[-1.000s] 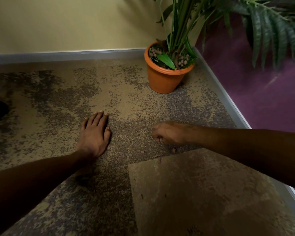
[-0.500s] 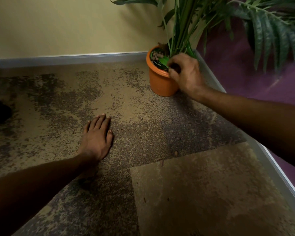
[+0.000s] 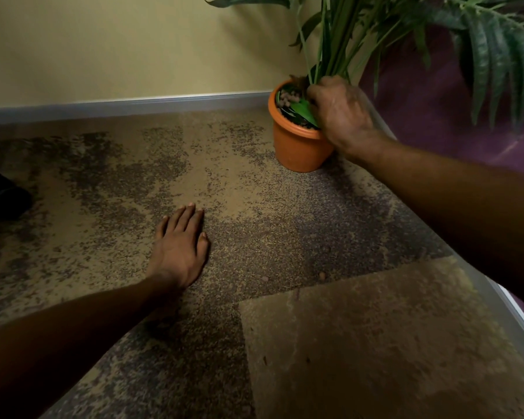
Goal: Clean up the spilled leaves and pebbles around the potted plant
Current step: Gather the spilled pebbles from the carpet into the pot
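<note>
Our right hand point(image 3: 342, 116) over the orange pot point(image 3: 297, 149) at upper right, fingers curled down inside, hold we cannot tell, our left hand point(image 3: 180, 249) flat on the carpet point(image 3: 103, 182) at centre, two spilled pebbles point(image 3: 264, 278) just lower right of it.

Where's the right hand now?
Head view, upper right: the right hand is over the right rim of the orange pot, at the base of the plant stems, near the wall corner.
</note>
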